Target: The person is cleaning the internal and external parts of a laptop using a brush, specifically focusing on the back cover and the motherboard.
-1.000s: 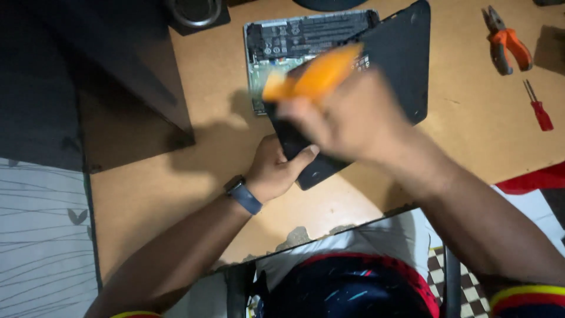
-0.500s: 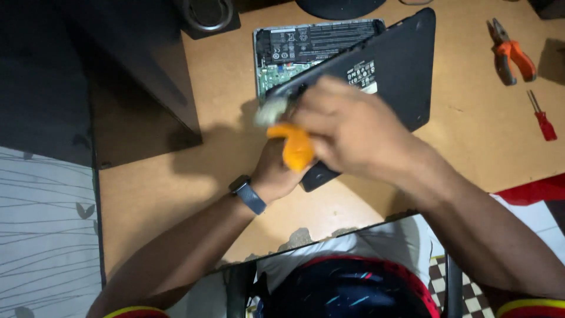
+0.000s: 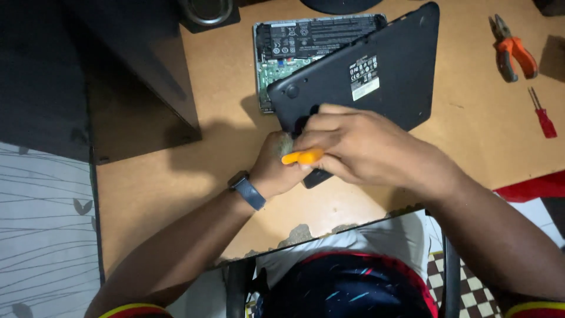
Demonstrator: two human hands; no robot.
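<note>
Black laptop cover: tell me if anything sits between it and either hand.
Nothing visible does. The left hand grips the near-left corner of the black laptop cover, and the right hand rests on top of it holding an orange-handled brush. The pliers and red screwdriver lie apart, far right.

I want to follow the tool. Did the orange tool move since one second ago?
Yes. The orange tool went down from the open laptop's green circuit board to the black cover's near edge, held in the right hand.
</note>
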